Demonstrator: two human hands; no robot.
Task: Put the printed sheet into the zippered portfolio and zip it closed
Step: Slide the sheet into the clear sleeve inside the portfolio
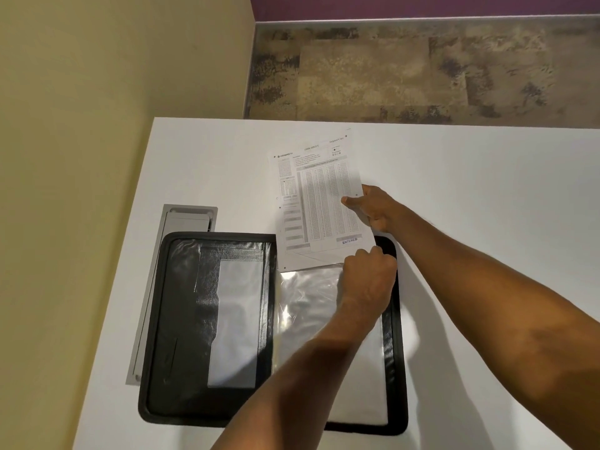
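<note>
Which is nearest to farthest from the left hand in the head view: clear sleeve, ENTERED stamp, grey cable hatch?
From the left hand:
1. Clear sleeve, touching, at its top edge.
2. ENTERED stamp, just above the hand.
3. Grey cable hatch, far left on the table.

The flat white desk (454,190) carries a glossy black leather zippered portfolio (181,319) with a pale grey pocket panel. Above the portfolio lies a white printed sheet (319,203) gridded in grey rows, stamped blue. Beyond the desk, mottled brown-and-tan floor (406,69).
</note>
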